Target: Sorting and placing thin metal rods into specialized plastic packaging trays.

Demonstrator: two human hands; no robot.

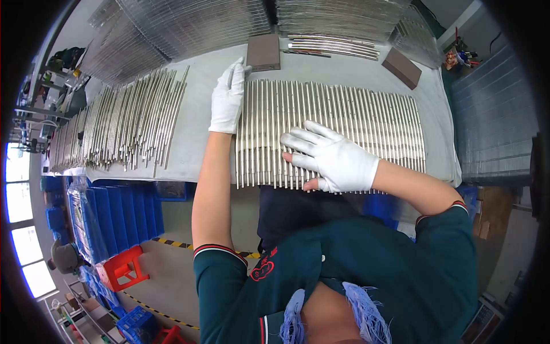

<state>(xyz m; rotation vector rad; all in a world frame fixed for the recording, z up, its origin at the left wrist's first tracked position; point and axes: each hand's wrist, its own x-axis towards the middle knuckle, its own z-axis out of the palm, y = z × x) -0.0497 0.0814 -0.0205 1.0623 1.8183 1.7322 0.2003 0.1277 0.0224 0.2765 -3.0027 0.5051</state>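
Row of shiny silver metal rods (344, 123) lay under both white-gloved hands. Right hand (335, 159) spread flat, pressing the rods; left hand (227, 98) flat, fingers together against the row's left edge, gripping nothing.

Your worktop (197, 123) carries a neat row of metal rods (344, 123), a loose pile of rods (123, 120), and two brown blocks (263, 51).

White fabric gloves on left hand (227, 98) and right hand (338, 162), snug to the wrists. Forearms bare. Dark teal short-sleeved shirt (366, 269), sleeve cuffs trimmed with red and white stripes, red emblem on the chest. Pale blue fringed cloth (358, 312) hanging at the open collar.
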